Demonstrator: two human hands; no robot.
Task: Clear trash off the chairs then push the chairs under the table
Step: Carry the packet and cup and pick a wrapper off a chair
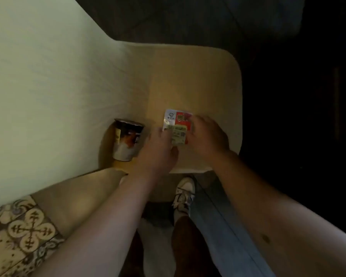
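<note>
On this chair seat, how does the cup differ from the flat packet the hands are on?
The cup is a tall round container, dark at the rim and pale at the base; the packet is a flat printed piece in red, white and green. The cup sits untouched near the chair back; the packet lies further out with the left hand and right hand on its two edges. Both are on the chair seat.

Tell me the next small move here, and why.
Probably lift the packet off the chair seat: both the left hand and right hand already pinch it. The cup stands beside it and would go next.
</note>
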